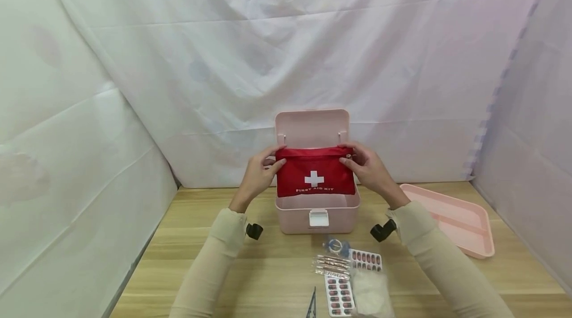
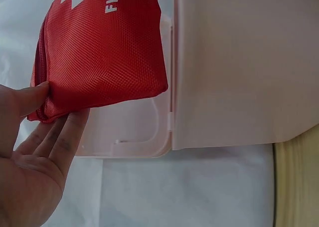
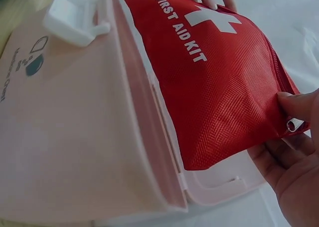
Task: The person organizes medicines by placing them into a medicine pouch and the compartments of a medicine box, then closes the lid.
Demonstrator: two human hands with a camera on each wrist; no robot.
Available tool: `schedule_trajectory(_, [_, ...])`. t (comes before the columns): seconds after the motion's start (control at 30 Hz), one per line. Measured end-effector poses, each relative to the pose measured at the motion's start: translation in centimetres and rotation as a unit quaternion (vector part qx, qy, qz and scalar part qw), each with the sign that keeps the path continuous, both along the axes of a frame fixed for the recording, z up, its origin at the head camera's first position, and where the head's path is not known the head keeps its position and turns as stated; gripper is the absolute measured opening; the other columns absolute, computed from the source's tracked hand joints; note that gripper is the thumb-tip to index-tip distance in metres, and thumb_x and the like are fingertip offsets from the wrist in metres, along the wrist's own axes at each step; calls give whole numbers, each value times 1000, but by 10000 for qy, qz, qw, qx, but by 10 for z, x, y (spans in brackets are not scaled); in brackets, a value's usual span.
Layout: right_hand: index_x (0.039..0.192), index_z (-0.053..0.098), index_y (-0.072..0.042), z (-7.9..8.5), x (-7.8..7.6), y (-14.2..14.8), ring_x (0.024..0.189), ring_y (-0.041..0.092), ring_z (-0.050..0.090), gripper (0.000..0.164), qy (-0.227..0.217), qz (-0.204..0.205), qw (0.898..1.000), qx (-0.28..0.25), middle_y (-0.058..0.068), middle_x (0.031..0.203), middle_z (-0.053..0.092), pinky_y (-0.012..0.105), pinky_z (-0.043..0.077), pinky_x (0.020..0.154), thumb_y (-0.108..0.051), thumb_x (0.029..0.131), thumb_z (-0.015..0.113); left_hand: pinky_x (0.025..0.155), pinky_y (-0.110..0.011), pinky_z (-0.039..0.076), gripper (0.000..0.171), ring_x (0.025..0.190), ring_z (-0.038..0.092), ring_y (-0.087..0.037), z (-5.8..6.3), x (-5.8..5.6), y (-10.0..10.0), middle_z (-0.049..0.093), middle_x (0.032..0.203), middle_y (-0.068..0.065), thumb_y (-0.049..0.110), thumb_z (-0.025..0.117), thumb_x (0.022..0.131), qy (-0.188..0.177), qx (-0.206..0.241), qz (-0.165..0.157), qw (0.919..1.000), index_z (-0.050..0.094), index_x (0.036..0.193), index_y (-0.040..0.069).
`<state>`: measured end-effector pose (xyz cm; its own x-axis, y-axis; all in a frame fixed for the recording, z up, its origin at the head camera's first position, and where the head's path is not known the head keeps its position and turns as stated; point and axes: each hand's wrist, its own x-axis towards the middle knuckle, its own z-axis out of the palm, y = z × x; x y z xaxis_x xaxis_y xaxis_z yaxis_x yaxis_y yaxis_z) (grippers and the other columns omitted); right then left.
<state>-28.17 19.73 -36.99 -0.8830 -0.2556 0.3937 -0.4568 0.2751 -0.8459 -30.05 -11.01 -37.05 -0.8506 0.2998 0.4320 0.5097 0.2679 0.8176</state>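
A red zippered first aid pouch [image 1: 315,174] with a white cross hangs over the open pink medicine box [image 1: 295,221]. My left hand [image 1: 260,173] pinches its upper left corner, thumb in front and fingers behind. At the opposite upper corner, beside the zip pull, my right hand [image 1: 368,166] pinches the pouch [image 3: 214,82] the same way. In the right wrist view the pouch's lower edge is just above the box's rim. Behind it the box lid [image 1: 313,127] stands upright. The pouch covers much of the box's inside.
A pink divided tray [image 1: 464,223] lies at the right. In front of the box are blister packs of capsules [image 1: 339,298], foil-wrapped sticks [image 1: 331,264], a clear bag with a round item [image 1: 336,246], a white packet [image 1: 371,293] and tweezers [image 1: 311,305], partly cut off.
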Motion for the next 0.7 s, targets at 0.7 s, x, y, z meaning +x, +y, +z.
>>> schedule_trajectory(0.7, [112, 65, -7, -37, 4, 16, 89, 22, 68, 25, 175, 483, 9828, 1773, 11, 105, 70, 33, 59, 77, -1, 88, 72, 81, -27, 52, 39, 97, 59, -16, -34, -1, 2, 70, 115, -3, 7, 69, 93, 909, -2179, -1147, 9649, 66, 131, 15])
